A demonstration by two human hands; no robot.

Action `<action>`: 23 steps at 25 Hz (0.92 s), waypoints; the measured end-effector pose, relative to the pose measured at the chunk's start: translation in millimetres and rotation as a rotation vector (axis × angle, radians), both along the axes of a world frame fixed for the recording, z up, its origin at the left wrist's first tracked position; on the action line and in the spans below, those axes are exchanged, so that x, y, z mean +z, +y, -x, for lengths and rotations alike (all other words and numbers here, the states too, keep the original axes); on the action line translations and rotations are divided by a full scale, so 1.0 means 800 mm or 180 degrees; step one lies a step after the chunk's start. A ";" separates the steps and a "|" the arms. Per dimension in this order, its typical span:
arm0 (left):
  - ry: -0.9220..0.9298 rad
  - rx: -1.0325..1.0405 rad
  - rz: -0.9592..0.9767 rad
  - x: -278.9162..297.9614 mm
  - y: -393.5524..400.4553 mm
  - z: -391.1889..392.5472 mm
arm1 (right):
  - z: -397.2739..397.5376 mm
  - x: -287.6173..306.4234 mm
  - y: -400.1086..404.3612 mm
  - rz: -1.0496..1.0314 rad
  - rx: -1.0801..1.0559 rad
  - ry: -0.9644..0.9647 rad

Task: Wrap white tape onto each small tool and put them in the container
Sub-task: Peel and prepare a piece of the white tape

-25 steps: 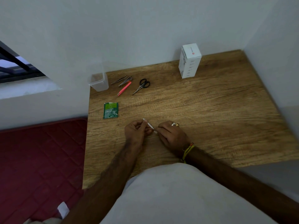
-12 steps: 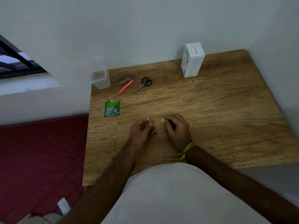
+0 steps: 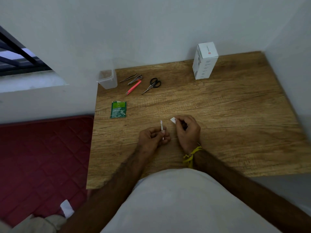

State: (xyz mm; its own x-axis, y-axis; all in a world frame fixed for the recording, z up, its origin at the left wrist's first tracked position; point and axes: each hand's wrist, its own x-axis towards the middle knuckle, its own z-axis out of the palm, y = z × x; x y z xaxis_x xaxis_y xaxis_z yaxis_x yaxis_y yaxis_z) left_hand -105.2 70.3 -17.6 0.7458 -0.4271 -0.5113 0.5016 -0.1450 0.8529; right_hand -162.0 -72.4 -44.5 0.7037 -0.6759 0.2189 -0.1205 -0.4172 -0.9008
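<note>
table (image 3: 235, 132): wooden top tucked into a white corner, everything's sitting on it
mat (image 3: 42, 157): dark red quilted thing on the floor, off the table's left edge
white box (image 3: 204, 61): standing upright at the far right of the table, near the wall
container (image 3: 107, 79): clear plastic tub at the far left corner, open top, can't really tell what's inside
green packet (image 3: 118, 109): flat on the table, nearer than the container, top edge looks torn open
right hand (image 3: 186, 130): fingers curled, pinching a little piece of white tape at the fingertips; yellow thread band around the wrist
left hand (image 3: 154, 137): fingers curled round a small tool, holding it roughly upright just above the table
scissors (image 3: 152, 85): small, black handles, lying right of the tweezers, tips pointing toward the near left
pink tweezers (image 3: 133, 87): lying at a slant just right of the container
metal tweezers (image 3: 132, 78): two silver ones right behind the pink one, close together
small tool (image 3: 161, 127): thin stick poking up out of the left hand, top part looks white, too small to say more
white tape (image 3: 173, 120): tiny scrap held up by the right hand, just beside the tool's tip but not touching it
</note>
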 end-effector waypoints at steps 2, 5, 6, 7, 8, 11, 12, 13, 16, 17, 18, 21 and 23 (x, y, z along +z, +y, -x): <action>0.0174 -0.0034 0.0102 -0.002 0.001 -0.001 | -0.010 0.006 0.005 -0.0053 0.0056 -0.0044; 0.0166 -0.0114 0.0035 -0.002 0.002 -0.001 | -0.013 0.006 0.010 0.0270 0.0507 -0.0048; 0.0145 -0.0094 0.0004 -0.002 0.001 -0.001 | -0.013 0.004 0.011 0.0453 0.0671 -0.0041; 0.0136 -0.0054 -0.0016 -0.002 0.000 -0.002 | -0.012 0.002 0.011 0.0622 0.0779 -0.0038; 0.0131 -0.0014 -0.0026 -0.002 -0.001 -0.003 | -0.011 0.000 0.012 0.0778 0.0839 -0.0043; 0.0111 0.0051 -0.0046 -0.004 -0.001 -0.003 | -0.009 -0.004 0.016 0.1286 0.0971 0.0027; 0.0100 0.0066 -0.0063 -0.006 0.000 -0.003 | -0.008 -0.005 0.017 0.1411 0.1002 0.0071; 0.0100 0.0080 -0.0065 -0.007 0.000 -0.002 | -0.007 -0.006 0.017 0.1487 0.1017 0.0106; 0.0097 0.0107 -0.0013 -0.007 -0.001 -0.002 | -0.008 -0.009 0.015 0.1563 0.1072 0.0126; 0.0081 0.0099 -0.0011 -0.007 -0.001 -0.003 | -0.009 -0.009 0.014 0.1582 0.1105 0.0135; 0.0071 0.0083 -0.0018 -0.008 -0.001 -0.003 | -0.010 -0.010 0.015 0.1594 0.1118 0.0154; 0.0071 0.0072 0.0004 -0.007 0.000 -0.002 | -0.012 -0.009 0.015 0.1530 0.1072 0.0166; 0.0057 0.0063 0.0029 -0.007 0.000 -0.002 | -0.012 -0.010 0.013 0.1521 0.1078 0.0106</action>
